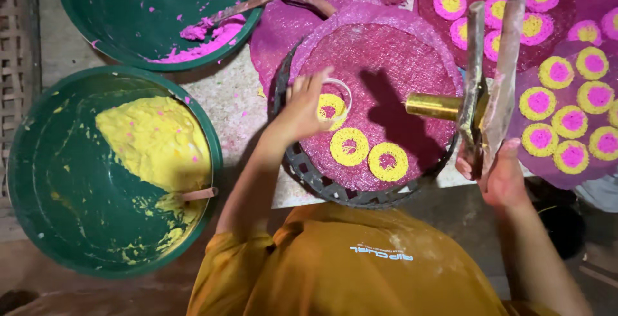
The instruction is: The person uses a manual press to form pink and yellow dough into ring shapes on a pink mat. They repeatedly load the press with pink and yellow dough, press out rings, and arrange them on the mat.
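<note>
Fingertips of the left hand (302, 107) are pinched on a white ring mould (338, 94), steadying it over yellow paste. A metal press (486, 78) is gripped upright by the closed right hand (502, 177), kept clear.

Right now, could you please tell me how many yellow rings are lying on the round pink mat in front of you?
3. One ring sits under the left hand, partly covered; one lies in the middle; one lies to its right. The hand may hide more.
</note>
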